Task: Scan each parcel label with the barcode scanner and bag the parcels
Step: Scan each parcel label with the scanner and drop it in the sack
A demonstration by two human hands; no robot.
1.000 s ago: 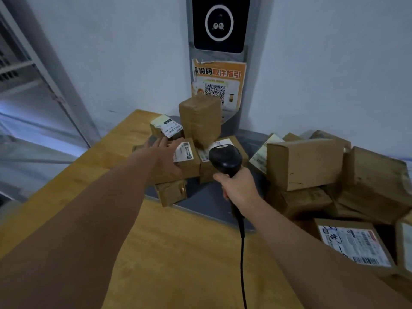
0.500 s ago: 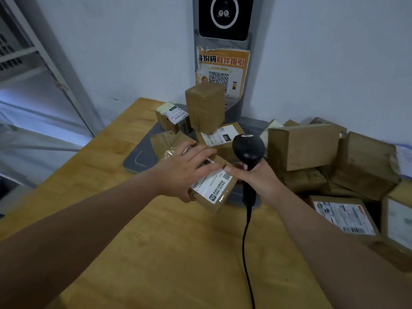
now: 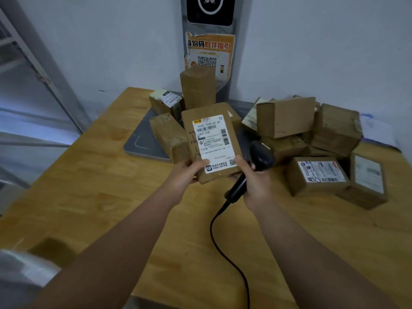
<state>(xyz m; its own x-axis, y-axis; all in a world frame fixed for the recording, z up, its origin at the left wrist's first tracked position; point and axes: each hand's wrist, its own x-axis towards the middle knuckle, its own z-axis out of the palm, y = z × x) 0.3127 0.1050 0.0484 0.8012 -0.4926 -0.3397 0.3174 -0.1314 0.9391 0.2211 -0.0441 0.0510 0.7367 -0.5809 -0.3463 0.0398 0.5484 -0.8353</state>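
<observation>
- Left hand [image 3: 182,175] grips the parcel [image 3: 211,143] at its near left corner, thumb on the label [image 3: 217,152]; the fingers are hidden underneath.
- The parcel is held tilted above the table [image 3: 111,197], its fine print blurred.
- Right hand [image 3: 256,184] is clenched round the barcode scanner [image 3: 260,155], thumb on the parcel's near right corner; the scanner's window is unseen.
- Heaped parcels [image 3: 312,141] overlap at the right.

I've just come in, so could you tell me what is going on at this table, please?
A person holds a flat parcel, label up, over the wooden table. The left hand grips its near corner; the right hand grips the barcode scanner and steadies the other corner. A pile of boxes waits to the right.
</observation>
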